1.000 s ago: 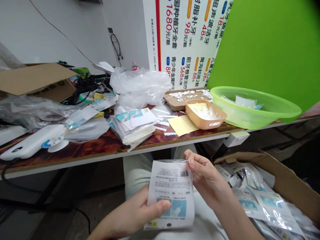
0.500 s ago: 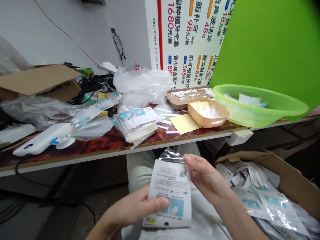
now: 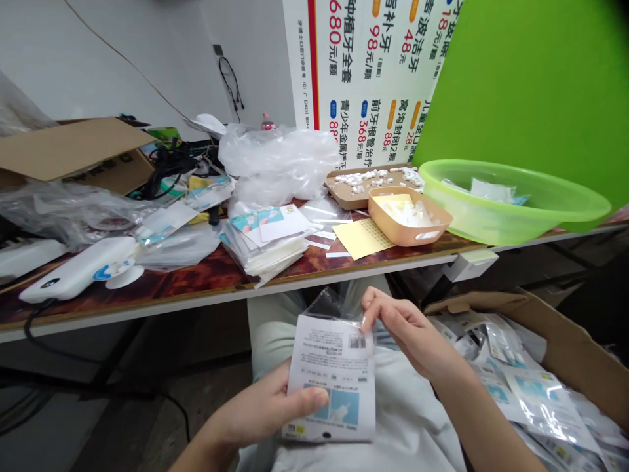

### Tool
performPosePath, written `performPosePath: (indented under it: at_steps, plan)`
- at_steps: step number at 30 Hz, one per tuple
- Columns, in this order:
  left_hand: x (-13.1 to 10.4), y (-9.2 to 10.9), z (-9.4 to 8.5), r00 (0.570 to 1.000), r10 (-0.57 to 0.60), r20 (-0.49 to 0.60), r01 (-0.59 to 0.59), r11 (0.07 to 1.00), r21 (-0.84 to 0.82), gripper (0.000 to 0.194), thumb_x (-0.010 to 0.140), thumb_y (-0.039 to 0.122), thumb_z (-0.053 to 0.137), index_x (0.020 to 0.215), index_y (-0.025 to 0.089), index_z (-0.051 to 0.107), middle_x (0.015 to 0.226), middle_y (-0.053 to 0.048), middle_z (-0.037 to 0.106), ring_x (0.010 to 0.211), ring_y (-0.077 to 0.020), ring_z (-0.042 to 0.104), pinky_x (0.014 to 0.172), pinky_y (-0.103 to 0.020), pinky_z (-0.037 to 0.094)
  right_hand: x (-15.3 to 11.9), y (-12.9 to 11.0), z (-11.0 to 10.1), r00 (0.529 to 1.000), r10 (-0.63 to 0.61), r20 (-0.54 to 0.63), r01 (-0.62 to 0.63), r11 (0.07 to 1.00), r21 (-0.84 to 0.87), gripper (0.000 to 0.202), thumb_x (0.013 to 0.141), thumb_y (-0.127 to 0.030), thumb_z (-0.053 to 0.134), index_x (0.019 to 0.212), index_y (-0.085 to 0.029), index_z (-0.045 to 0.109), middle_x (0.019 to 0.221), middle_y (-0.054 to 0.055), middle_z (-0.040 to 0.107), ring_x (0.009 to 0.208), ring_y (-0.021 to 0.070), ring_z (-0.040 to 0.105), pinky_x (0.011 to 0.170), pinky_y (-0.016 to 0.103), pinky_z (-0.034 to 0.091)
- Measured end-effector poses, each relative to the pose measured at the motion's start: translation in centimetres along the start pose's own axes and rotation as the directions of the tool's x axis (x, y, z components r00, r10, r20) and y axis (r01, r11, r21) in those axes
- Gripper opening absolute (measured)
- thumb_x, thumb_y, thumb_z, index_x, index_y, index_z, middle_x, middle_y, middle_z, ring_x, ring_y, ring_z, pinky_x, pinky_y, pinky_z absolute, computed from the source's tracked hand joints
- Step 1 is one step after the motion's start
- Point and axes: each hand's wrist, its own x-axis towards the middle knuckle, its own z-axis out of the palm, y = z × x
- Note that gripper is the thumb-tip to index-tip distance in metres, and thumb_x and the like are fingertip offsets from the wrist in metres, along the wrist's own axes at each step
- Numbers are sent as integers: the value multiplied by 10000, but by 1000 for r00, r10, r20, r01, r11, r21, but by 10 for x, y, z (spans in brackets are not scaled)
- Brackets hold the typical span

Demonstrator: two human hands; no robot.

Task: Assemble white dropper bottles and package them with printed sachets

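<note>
A clear plastic packet [image 3: 334,373] with a printed white and blue card inside lies over my lap. My left hand [image 3: 275,403] grips its lower left part, thumb on top of the blue picture and the other fingers hidden beneath. At the packet's upper right corner, my right hand [image 3: 400,328] has its fingers bent together against the clear film. The packet's clear top flap [image 3: 327,303] stands up past the card's edge. Whether the right fingertips pinch the film or only press on it is hard to make out.
On the table [image 3: 196,282] are a stack of packets [image 3: 270,246], a yellow sheet [image 3: 361,239], an orange box [image 3: 417,233], a cardboard tray [image 3: 344,195] with white pieces and a green basin [image 3: 491,219]. A carton [image 3: 584,334] of filled packets stands at right.
My right hand has shifted slightly, its fingers now bent down over the packet's upper right corner. The clear flap has changed shape. My left hand keeps its hold. The view has tilted slightly.
</note>
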Motion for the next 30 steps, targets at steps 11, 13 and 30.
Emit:
performPosePath:
  at_steps: [11,13,30]
  plan:
    - [0,12,6,997,-55,57,51,996,74,578,816,500,717,1307,212,618,1340,-118,645,1194,-330,594,1017,-455,448,-18,1,3,995,37,-93,-30,997,77,234,754,-348,770,648,-196,627,962,20,477,874,161,464,749,276,400]
    - [-2,16,5,993,-62,99,51,992,113,566,828,492,707,1318,226,613,1316,-109,662,1195,-321,594,1010,-438,454,-19,-5,10,990,109,-84,-91,977,195,249,719,-333,792,634,-182,613,927,15,462,805,146,433,705,262,381]
    - [-7,26,15,996,18,89,-43,958,284,528,871,461,658,1355,259,594,1312,-75,666,1191,-318,596,1013,-417,472,-3,-16,3,971,223,-88,-193,945,265,488,813,-681,601,823,-201,693,1061,64,633,1003,213,535,857,303,394]
